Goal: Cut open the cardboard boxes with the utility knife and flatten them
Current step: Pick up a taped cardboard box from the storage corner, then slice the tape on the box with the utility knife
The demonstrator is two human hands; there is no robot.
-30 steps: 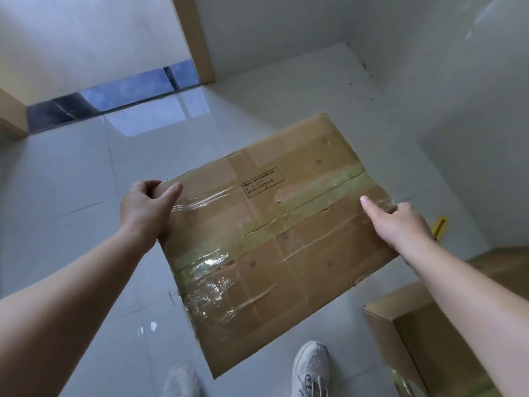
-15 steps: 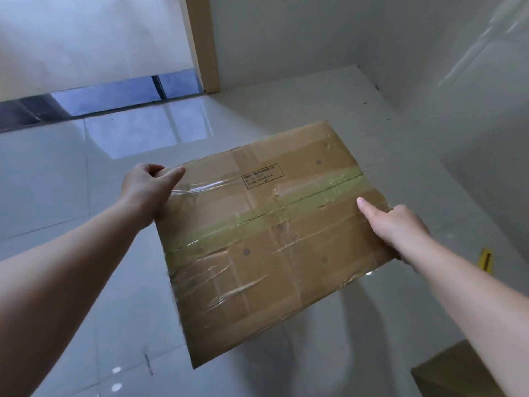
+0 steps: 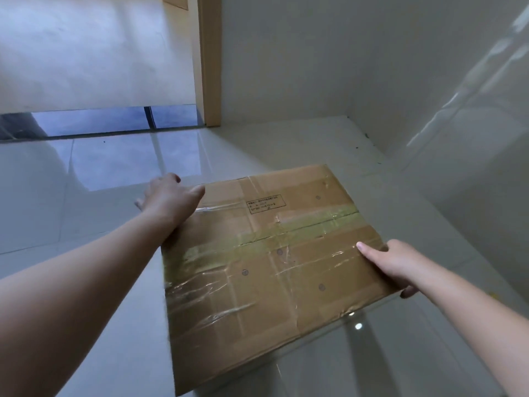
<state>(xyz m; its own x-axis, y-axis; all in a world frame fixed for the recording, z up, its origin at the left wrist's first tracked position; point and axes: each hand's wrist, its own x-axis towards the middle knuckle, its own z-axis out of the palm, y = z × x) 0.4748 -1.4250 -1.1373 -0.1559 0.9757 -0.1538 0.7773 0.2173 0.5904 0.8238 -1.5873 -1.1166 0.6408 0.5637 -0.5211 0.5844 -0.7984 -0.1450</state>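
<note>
A flattened cardboard box (image 3: pixel 269 270), brown with clear and greenish tape across its middle and a small printed label, is held nearly level above the floor. My left hand (image 3: pixel 171 200) holds its far left corner, thumb on top and fingers over the edge. My right hand (image 3: pixel 396 262) pinches the right edge, thumb lying on top and fingers underneath. A small yellow object (image 3: pixel 493 295) shows on the floor just beyond my right forearm, mostly hidden. No knife is plainly visible.
Glossy pale floor tiles (image 3: pixel 114 224) spread under and around the box. A white wall (image 3: pixel 472 167) stands close on the right and meets another wall at the far corner. A wooden door frame (image 3: pixel 210 61) and a dark threshold strip (image 3: pixel 114 121) lie ahead left.
The flattened box has moved forward and down and lies flatter. The view has tilted up, so the second box and the shoes have left the frame. Both hands keep their hold.
</note>
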